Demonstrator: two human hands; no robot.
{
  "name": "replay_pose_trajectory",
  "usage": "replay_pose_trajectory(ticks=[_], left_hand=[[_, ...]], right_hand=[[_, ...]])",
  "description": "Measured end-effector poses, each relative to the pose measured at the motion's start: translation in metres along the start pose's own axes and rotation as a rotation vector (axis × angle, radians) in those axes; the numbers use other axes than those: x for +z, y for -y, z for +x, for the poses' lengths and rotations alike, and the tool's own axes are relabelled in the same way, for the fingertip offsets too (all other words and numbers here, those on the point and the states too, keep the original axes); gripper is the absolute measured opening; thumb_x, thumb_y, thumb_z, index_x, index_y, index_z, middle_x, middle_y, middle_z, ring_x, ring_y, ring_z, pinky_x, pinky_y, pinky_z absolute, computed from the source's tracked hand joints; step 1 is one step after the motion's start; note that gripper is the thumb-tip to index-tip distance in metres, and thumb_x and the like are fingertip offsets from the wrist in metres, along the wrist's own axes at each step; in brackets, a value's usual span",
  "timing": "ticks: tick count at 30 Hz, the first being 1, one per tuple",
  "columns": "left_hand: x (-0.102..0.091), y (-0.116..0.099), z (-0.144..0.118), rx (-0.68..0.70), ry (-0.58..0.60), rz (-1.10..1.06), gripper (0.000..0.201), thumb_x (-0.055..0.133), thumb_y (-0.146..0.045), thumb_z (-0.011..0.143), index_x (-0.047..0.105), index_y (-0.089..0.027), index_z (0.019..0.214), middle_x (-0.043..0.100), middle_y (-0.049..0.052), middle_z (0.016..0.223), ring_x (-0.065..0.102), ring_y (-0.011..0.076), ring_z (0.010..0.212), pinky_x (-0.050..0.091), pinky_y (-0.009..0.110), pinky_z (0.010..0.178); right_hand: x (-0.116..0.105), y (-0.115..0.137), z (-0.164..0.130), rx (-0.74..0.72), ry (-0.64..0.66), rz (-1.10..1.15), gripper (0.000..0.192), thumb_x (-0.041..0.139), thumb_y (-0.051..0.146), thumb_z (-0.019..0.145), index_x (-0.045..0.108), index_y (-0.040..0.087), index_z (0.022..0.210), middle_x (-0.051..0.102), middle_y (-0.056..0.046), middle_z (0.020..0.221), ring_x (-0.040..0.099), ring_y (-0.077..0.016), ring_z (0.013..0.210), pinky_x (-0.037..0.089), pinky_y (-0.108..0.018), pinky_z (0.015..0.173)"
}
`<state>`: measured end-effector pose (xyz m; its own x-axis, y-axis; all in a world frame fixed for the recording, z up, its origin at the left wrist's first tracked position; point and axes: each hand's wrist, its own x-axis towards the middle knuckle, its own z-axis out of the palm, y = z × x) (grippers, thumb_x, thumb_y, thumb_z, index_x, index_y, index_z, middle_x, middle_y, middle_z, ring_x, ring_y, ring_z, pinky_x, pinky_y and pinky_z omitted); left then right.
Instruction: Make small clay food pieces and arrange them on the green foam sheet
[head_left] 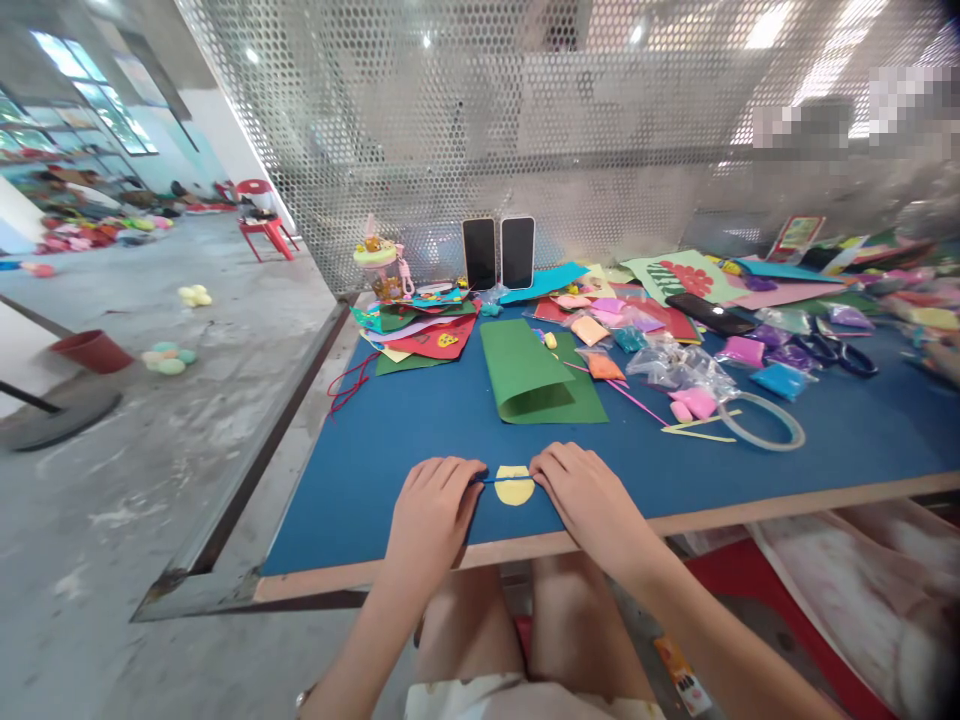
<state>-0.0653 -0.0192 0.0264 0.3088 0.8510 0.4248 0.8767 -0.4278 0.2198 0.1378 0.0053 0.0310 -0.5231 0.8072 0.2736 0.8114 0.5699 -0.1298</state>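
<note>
You are seated at a blue-topped work table [390, 440] with a pale wooden edge, set against a perforated metal screen [480, 120] in a large concrete-floored hall; a red chair [264, 228] stands far off at ten o'clock. In the head view, the only one here, your left hand [435, 510] and right hand [589, 500] rest palm down near the table's front edge at six o'clock, side by side with a small gap between them. In that gap lies a yellow half-round piece [514, 487], flat on the blue surface, with a thin blue strip [504, 479] stretched across its upper part. The fingertips of each hand press on or pinch one end of that strip, left end under the left hand, right end under the right; the fingers are curled down and closed over the strip rather than spread, though the exact pinch is hidden beneath them. Judging by how things lie, the strip is laid across the yellow piece and being held in place, while whether it is already fixed down cannot be told. Both wrists are low and the forearms angle in from your lap. Just past the hands at twelve o'clock sits a folded green sheet [536, 375]. At two o'clock lie a tape ring [761, 420] and small plastic bags of coloured bits [694, 385]. Two dark phones [499, 252] stand upright against the screen, and stacked coloured paper [427, 335] lies at eleven o'clock.
</note>
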Motion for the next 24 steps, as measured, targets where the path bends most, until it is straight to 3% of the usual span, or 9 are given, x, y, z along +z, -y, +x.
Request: replay_pose_trajectory(ticks=[5,9,11,16,20,24], left_hand=[[-0.001,-0.002,0.004,-0.014,-0.012,-0.019,0.016,0.044,-0.018,0.091,0.059,-0.020,0.090,0.066,0.003,0.090,0.059,0.0186,0.083,0.046,0.036,0.076],[-0.007,-0.011,0.001,0.025,-0.200,-0.029,0.022,0.045,-0.013,0.089,0.059,-0.017,0.105,0.065,0.007,0.103,0.057,0.0200,0.098,0.045,0.037,0.088],[-0.009,-0.019,-0.004,0.101,-0.239,-0.047,0.026,0.045,-0.009,0.087,0.060,-0.016,0.106,0.065,0.007,0.105,0.056,0.0193,0.102,0.042,0.037,0.094],[-0.009,-0.033,-0.018,0.249,-0.068,0.061,0.037,0.048,-0.022,0.088,0.055,-0.020,0.124,0.059,0.001,0.127,0.048,0.0203,0.120,0.026,0.037,0.110],[-0.002,-0.034,-0.023,0.255,0.030,0.216,0.057,0.044,-0.047,0.090,0.040,-0.016,0.138,0.046,0.002,0.141,0.036,0.0236,0.132,0.022,0.038,0.112],[0.001,-0.033,-0.021,0.253,0.048,0.234,0.061,0.041,-0.053,0.089,0.040,-0.016,0.138,0.042,0.002,0.143,0.032,0.0242,0.135,0.021,0.040,0.112]], right_hand=[[0.000,0.001,0.000,0.033,0.015,0.051,0.021,0.041,0.013,0.093,0.060,0.018,0.087,0.062,-0.005,0.084,0.055,-0.0183,0.076,0.039,-0.030,0.066],[-0.010,-0.001,-0.001,0.057,0.002,0.185,0.021,0.039,0.015,0.094,0.059,0.017,0.089,0.063,-0.005,0.086,0.057,-0.0178,0.080,0.044,-0.030,0.072],[-0.018,-0.007,-0.003,0.087,-0.031,0.278,0.020,0.038,0.017,0.094,0.058,0.018,0.089,0.063,-0.005,0.088,0.058,-0.0173,0.082,0.045,-0.029,0.074],[-0.032,-0.044,-0.020,0.257,-0.223,0.295,0.017,0.040,0.024,0.093,0.056,0.020,0.089,0.063,-0.005,0.088,0.060,-0.0181,0.084,0.045,-0.029,0.076],[-0.028,-0.082,-0.040,0.377,-0.401,0.114,0.019,0.041,0.031,0.091,0.057,0.020,0.091,0.064,-0.007,0.090,0.060,-0.0200,0.083,0.045,-0.030,0.073],[-0.022,-0.112,-0.051,0.472,-0.558,-0.108,0.023,0.041,0.034,0.090,0.059,0.019,0.093,0.063,-0.009,0.086,0.059,-0.0232,0.080,0.044,-0.032,0.070]])
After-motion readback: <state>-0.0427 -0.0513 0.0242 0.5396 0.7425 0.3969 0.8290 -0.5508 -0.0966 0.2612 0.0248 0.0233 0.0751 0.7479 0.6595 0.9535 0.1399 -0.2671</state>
